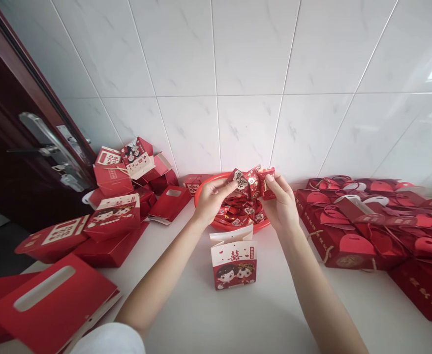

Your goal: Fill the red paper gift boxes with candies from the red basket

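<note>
The left hand (212,197) pinches a red wrapped candy (240,181) between thumb and fingers; the right hand (281,201) grips another red packet (266,183), thumb across its front. A third patterned wrapper (253,182) sits between these two — which hand bears it, I cannot tell. All three are above an orange-red basin (203,189) holding more red-wrapped candies (238,211). Just in front of the basin, an open-topped gift box (234,265) with two cartoon figures stands upright on the white table (186,305). Red boxes (114,216) lie jumbled on the left — handled boxes (352,236) with gold cords stand packed together on the right, near the tiled wall (253,118).
</note>
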